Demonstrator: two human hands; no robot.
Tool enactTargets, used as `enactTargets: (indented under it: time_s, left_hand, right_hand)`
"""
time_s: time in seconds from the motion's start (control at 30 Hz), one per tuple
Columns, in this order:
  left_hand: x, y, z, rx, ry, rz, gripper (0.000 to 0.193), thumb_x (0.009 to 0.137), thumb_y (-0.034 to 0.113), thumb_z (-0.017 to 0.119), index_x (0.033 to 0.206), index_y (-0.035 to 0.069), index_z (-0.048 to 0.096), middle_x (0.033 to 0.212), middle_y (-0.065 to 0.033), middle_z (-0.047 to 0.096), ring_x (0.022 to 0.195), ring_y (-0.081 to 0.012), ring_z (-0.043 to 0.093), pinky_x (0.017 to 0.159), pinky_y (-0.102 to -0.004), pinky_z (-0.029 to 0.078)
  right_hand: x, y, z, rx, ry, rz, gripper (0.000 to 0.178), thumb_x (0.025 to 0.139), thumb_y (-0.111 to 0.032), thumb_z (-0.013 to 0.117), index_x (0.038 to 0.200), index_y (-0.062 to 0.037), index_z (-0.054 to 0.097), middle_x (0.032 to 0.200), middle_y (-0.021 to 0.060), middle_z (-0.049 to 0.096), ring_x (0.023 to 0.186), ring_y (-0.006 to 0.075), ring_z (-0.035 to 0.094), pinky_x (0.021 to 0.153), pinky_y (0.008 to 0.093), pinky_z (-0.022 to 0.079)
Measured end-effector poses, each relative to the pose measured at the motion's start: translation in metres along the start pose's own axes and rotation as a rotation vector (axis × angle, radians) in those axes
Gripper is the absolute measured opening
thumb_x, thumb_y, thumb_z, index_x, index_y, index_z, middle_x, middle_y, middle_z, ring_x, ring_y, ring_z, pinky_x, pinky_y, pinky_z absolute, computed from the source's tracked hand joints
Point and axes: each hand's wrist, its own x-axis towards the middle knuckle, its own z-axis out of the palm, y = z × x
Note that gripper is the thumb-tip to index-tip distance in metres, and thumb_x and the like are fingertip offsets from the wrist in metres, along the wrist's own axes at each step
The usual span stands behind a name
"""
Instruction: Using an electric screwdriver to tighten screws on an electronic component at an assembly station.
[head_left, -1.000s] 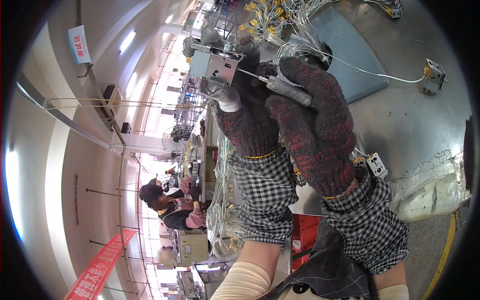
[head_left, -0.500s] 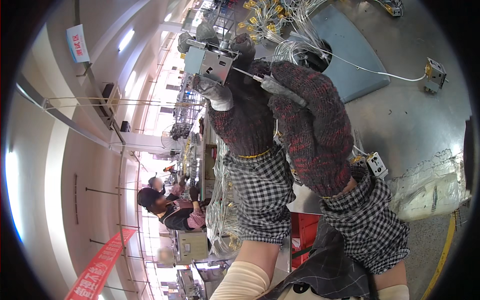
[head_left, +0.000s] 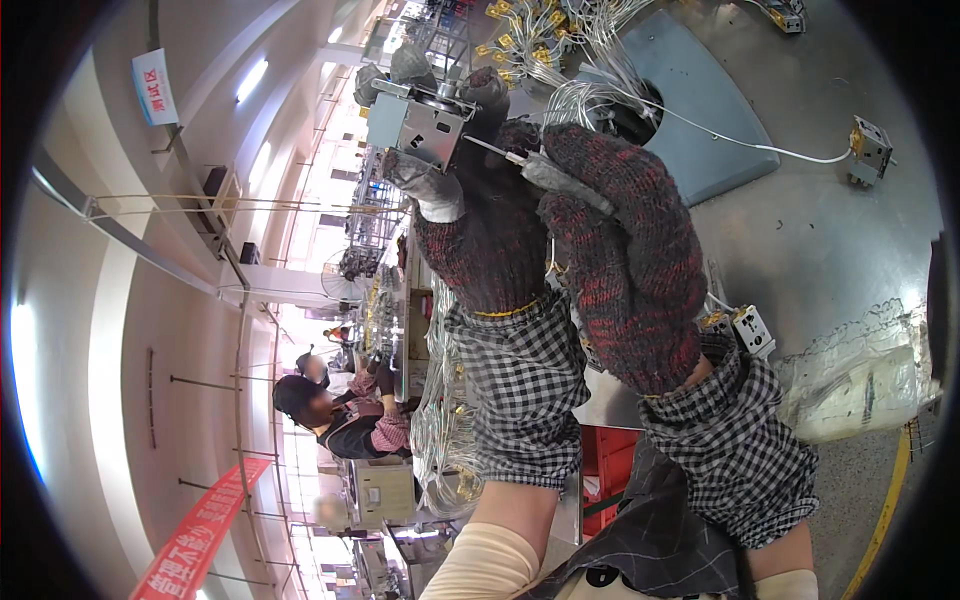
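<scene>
My left hand (head_left: 485, 240), in a dark knit glove with grey-covered fingertips, is closed around a small boxy metal unit (head_left: 432, 135). The unit has a grey-blue side and a shiny face with dark cut-outs, turned toward my right hand. A thin pale rod with a slim tip (head_left: 490, 147) is pinched in my right hand (head_left: 635, 250), which wears a similar dark glove flecked with red. Its tip points at the unit's shiny face, close to the lower right edge; I cannot tell whether they touch. The rod's rear end is hidden in my fingers.
Behind my hands are a grey-blue panel (head_left: 700, 120) and a bundle of white wires with yellow ends (head_left: 545, 45). Similar metal units (head_left: 868, 150) lie on the metal table (head_left: 800, 260). Plastic sheeting (head_left: 860, 385) covers its near edge. A co-worker (head_left: 350, 420) is farther left.
My hands and the held unit stay almost still; the rod's tip shifts very slightly. The co-worker's arms and head move a little.
</scene>
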Motion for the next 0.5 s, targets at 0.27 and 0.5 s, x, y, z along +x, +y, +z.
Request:
enactTargets:
  time_s: [0.27,0.5]
  left_hand:
    - [0.000,0.002,0.013,0.025,0.065,0.043,0.082,0.093,0.065,0.047,0.136,-0.006,0.042,0.124,-0.0161,0.056,0.104,-0.0238,0.057,0.088,-0.0352,0.049]
    - [-0.004,0.001,0.002,0.418,0.113,-0.033,0.089,0.092,0.068,0.045,0.135,-0.010,0.043,0.108,-0.0151,0.058,0.092,-0.0220,0.056,0.081,-0.0346,0.048]
  right_hand:
    - [0.000,0.000,0.002,0.002,0.009,-0.018,0.034,0.092,-0.001,0.060,0.126,0.0010,0.057,0.119,0.0172,0.060,0.107,0.0269,0.062,0.092,0.0358,0.051]
    - [0.000,0.003,0.001,0.002,0.032,-0.034,0.033,0.092,-0.003,0.061,0.125,0.0009,0.057,0.119,0.0167,0.061,0.107,0.0261,0.062,0.092,0.0355,0.051]
